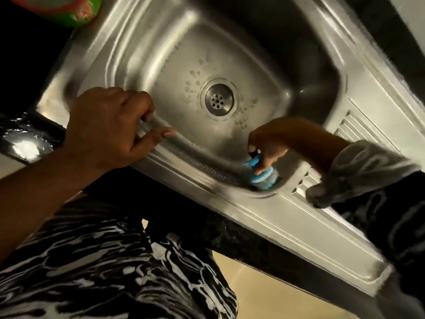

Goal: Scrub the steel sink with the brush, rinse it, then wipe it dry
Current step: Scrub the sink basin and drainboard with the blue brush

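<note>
While the head camera looks steeply down at a tilt, a steel sink (96, 65) fills most of the frame, set into a dark, glossy counter (23, 139). Its round drain (218, 100) sits in the middle of the basin floor, with water droplets scattered around it, and a ribbed drainboard (358, 125) runs off to the right. The left hand (108, 125) holds the near rim of the sink: its fingers are curled over the inner edge and the thumb lies stretched along the rim. The right hand (273, 143), coming out of a grey sleeve (363, 162), grips a blue brush (259, 173) by its handle from above. The head of the brush is pressed against the near right corner of the basin, just below the rim and beside the drainboard. A red and green container (76, 10), blurred, shows at the top left corner. Black and white patterned clothing (103, 261) covers the lower left of the frame.
</note>
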